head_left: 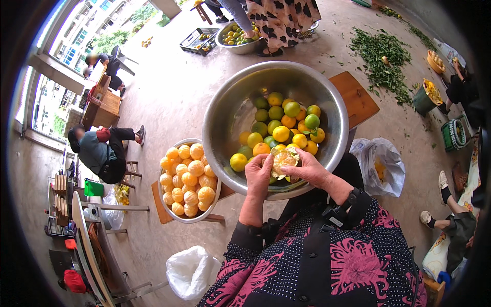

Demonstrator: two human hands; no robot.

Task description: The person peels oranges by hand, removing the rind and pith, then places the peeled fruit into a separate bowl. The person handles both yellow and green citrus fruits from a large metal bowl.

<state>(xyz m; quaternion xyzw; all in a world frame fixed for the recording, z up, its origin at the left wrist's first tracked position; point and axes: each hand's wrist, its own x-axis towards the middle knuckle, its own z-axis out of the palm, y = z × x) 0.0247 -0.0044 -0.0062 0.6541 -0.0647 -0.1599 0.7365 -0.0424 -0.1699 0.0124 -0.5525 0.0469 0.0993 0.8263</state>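
Note:
A partly peeled citrus fruit is held between both my hands above the near rim of a large steel basin. My left hand grips its left side, thumb and fingers at the loosened peel. On the other side my right hand has its thumb on the bare flesh and its fingers around the peel. Pale peel flaps stand out around the fruit. Unpeeled green and orange citrus fruits lie in the basin. To the left, a smaller metal bowl is filled with peeled citrus fruits.
An open white plastic bag stands on the floor at lower left. Another bag, with peel inside, is at right. Cut leaves cover floor at upper right. A person sits at left; another bends over a far basin.

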